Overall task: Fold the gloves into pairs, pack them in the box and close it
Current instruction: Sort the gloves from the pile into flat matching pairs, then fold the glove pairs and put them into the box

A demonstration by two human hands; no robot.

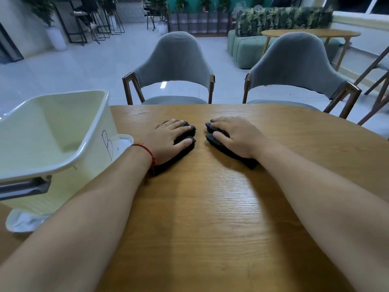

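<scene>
Two dark dotted gloves lie flat on the wooden table (210,197), side by side with a small gap between them. My left hand (168,138) rests flat on the left glove (181,151), fingers spread over the glove's fingers. My right hand (235,135) lies flat on the right glove (219,145) in the same way. Most of each glove is hidden under the hand. A pale open plastic box (63,127) stands at the table's left edge, and its inside looks bare. A white lid (21,222) lies under the box.
Two grey chairs (174,66) (294,68) stand at the table's far edge. Beyond them are a tiled floor, a green sofa (242,49) and a round wooden table (311,33). A red string is tied round my left wrist.
</scene>
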